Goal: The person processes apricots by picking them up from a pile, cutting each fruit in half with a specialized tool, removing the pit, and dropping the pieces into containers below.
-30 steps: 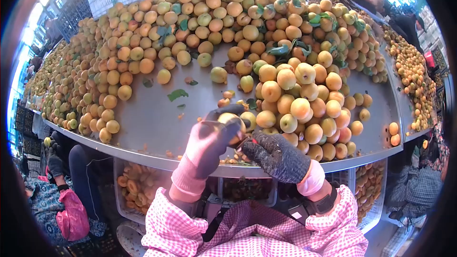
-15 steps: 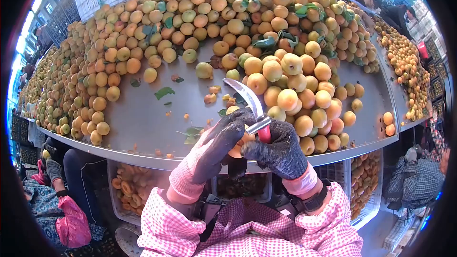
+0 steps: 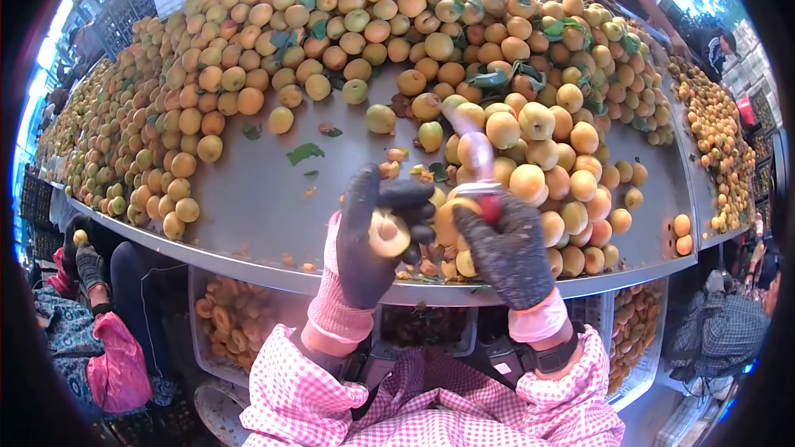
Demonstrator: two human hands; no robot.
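In my left hand [image 3: 358, 257], gloved in black with a pink cuff, sits a halved apricot [image 3: 387, 234], its pale cut face showing and the index finger raised. My right hand [image 3: 512, 252], in a dark knit glove, grips a curved knife [image 3: 478, 153] by its red handle; the blade is smeared by motion and points away from me over the fruit. Against the thumb of that same hand is another apricot piece [image 3: 450, 219]. Both hands are over the front edge of a metal table [image 3: 248, 215], beside a heap of whole apricots [image 3: 527, 184].
A large apricot pile [image 3: 323, 33] spreads across the back and left of the table. Leaves [image 3: 305, 152] and fruit scraps lie on the metal. Below the edge stand a crate of apricot halves [image 3: 232, 323] and another crate [image 3: 424, 327]. People work at both sides and across the table.
My hands, together around a fruit half a second ago, have moved apart. The left now shows a cut apricot half; the knife in the right has shifted right and blurred.
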